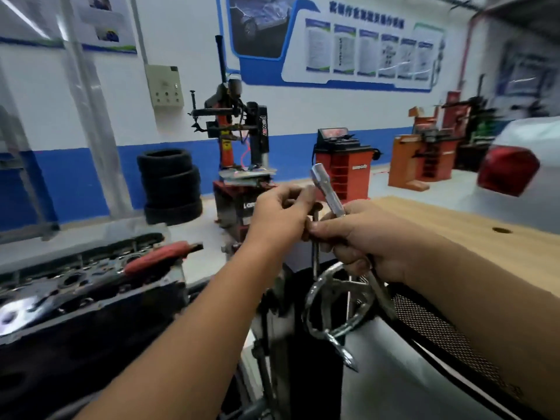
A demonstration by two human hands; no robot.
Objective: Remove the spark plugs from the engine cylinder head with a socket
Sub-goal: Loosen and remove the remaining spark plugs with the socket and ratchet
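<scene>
The dark engine cylinder head [75, 286] lies at the lower left with a red-handled tool [157, 256] resting on top of it. My right hand [363, 237] grips a silver socket wrench [325, 189], whose head points up and away. A chrome curved brace [336, 301] hangs below that hand. My left hand [281, 216] is held against the right one, its fingers pinching a small dark part [315, 219] between the two hands. I cannot make out what that part is. Both hands are in the air, to the right of the cylinder head.
A wooden bench top [469, 225] with a round hole lies at right, above a grey perforated panel [430, 322]. Behind stand a tyre changer [239, 140], stacked tyres [169, 186], a red wheel balancer [342, 165] and a car's tail light [509, 171].
</scene>
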